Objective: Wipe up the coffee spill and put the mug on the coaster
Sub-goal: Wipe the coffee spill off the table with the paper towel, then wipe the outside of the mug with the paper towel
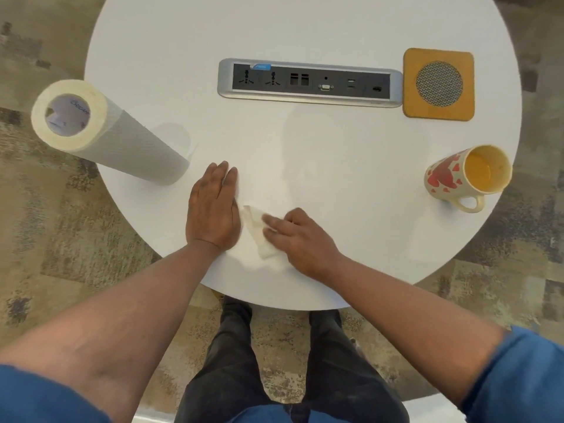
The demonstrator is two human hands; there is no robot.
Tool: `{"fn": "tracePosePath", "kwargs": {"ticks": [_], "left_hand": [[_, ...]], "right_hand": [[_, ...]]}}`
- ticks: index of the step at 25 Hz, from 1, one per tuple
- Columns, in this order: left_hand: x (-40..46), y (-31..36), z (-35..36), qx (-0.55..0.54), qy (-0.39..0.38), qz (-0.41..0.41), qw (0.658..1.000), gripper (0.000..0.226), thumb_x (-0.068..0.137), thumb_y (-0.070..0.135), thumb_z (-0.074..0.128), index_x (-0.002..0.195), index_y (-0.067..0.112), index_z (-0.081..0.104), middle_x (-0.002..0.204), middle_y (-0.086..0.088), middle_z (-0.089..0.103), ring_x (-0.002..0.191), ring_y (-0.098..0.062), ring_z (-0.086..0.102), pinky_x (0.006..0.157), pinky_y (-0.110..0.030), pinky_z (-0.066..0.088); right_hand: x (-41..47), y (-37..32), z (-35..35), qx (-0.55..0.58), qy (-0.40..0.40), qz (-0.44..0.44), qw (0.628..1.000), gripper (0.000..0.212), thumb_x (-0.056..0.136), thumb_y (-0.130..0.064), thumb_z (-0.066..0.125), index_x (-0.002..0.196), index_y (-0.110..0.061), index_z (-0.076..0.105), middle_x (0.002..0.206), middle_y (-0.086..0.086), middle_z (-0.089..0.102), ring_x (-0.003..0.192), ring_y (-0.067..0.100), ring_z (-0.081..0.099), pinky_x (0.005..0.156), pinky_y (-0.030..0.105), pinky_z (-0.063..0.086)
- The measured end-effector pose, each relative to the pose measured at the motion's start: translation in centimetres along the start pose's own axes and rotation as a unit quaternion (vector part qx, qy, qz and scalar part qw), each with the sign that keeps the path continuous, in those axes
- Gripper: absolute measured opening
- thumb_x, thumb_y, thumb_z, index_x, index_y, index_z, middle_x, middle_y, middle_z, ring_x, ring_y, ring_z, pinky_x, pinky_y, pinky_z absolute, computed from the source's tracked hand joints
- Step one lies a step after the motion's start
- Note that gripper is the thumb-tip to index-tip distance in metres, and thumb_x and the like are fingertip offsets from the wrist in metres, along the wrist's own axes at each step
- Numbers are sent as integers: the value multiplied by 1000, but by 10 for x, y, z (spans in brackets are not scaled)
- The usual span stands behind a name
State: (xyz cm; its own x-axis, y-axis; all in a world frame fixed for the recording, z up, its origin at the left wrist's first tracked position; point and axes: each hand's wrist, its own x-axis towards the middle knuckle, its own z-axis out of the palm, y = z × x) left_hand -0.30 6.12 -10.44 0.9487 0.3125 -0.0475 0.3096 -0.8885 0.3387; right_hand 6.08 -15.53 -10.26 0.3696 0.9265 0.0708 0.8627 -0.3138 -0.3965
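The right hand (300, 236) is pressing a crumpled paper towel (259, 236) against the white tabletop (305, 25), its fingers laid mostly straight over the wad, well in front of the socket strip (309, 82) and near the table's front edge. The left hand (213, 209) is lying flat and open on the tabletop just left of the towel, holding nothing. The mug (468, 175) is standing to the right of the strip and nearer the person, its handle pointing toward the front edge; the coaster (438, 84) is sitting at the strip's right end, bare and apart from the mug. The towel is probably soft and limp, going weak as it soaks, so pressing it flat under the fingers suits it better than pinching. The mug looks ceramic, stiff and breakable, likely light since it appears empty; the handle or the body would give a sure hold. A paper roll (100, 129) is standing well left of the strip. No coffee is showing clearly on the tabletop: any spill is either under the towel or too faint to make out, and only a pale tint is showing on the wad. How tightly the right thumb is holding the towel is hidden.
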Motion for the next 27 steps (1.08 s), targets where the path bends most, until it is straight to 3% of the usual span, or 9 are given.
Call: {"fn": "tracePosePath", "kwargs": {"ticks": [3, 6, 10, 13, 15, 17, 19, 24, 27], "left_hand": [[1, 1, -1, 5, -7, -2, 1000, 56, 92, 6, 47, 147, 1, 42, 155, -21, 40, 147, -42, 31, 118, -53, 29], [1, 4, -3, 14, -15, -7, 1000, 56, 93, 9, 43, 148, 1, 41, 155, -23, 40, 146, -43, 32, 118, -54, 28], [0, 7, -2, 40, -10, -3, 999, 59, 91, 14, 37, 148, 1, 40, 153, -25, 40, 144, -46, 33, 117, -55, 29], [-1, 18, -2, 83, 11, -4, 996, 62, 87, 12, 41, 148, 7, 40, 148, -17, 43, 136, -43, 36, 110, -54, 30], [4, 37, -1, 72, 26, 1, 997, 65, 81, 4, 48, 145, 10, 44, 142, -15, 46, 127, -41, 40, 102, -52, 34], [14, 67, 3, -6, 39, 27, 999, 61, 80, -5, 49, 140, 7, 52, 134, -18, 53, 117, -43, 48, 97, -50, 41], [27, 111, 9, -121, 29, 55, 991, 50, 85, -7, 47, 132, 4, 60, 124, -19, 59, 107, -40, 56, 94, -45, 47], [45, 227, 10, -357, -171, -28, 918, 20, 99, 20, 57, 114, 21, 70, 111, 2, 70, 78, -7, 62, 78, -26, 50], [47, 276, 14, -398, -225, -14, 889, 17, 99, 24, 60, 112, 23, 71, 107, 4, 71, 87, -14, 67, 81, -28, 53]], "right_hand": [[-41, 34, -16, -27, 8, 48, 998, 29, 91, -4, 50, 110, -3, 71, 132, 16, 65, 92, 34, 54, 74, 40, 51], [-67, 65, -41, -34, 60, 180, 981, 25, 85, 1, 58, 106, -3, 71, 133, 18, 63, 97, 40, 55, 80, 42, 52], [-52, 78, -63, 26, 107, 434, 894, 39, 81, 9, 53, 111, -11, 68, 136, 11, 53, 116, 37, 48, 92, 39, 44], [-33, 56, -59, 152, 205, 421, 870, 44, 70, 14, 49, 101, -8, 72, 119, 10, 64, 105, 35, 56, 86, 31, 44], [-28, 35, -67, 290, 247, 464, 800, 45, 71, 12, 47, 99, -13, 72, 109, 2, 68, 102, 23, 62, 84, 21, 44], [-32, 23, -84, 385, 271, 507, 722, 42, 76, 7, 47, 95, -21, 71, 98, -7, 71, 93, 14, 64, 76, 22, 49], [-50, 23, -107, 420, 318, 510, 680, 40, 79, 6, 49, 89, -26, 70, 87, -16, 70, 85, 7, 63, 71, 22, 51], [-108, 41, -151, 409, 451, 524, 596, 40, 84, 7, 53, 85, -29, 71, 78, -15, 66, 75, 4, 60, 65, 23, 50], [-141, 58, -161, 397, 516, 530, 543, 37, 83, 10, 51, 79, -22, 69, 73, -3, 62, 69, 9, 57, 60, 27, 48]]}}
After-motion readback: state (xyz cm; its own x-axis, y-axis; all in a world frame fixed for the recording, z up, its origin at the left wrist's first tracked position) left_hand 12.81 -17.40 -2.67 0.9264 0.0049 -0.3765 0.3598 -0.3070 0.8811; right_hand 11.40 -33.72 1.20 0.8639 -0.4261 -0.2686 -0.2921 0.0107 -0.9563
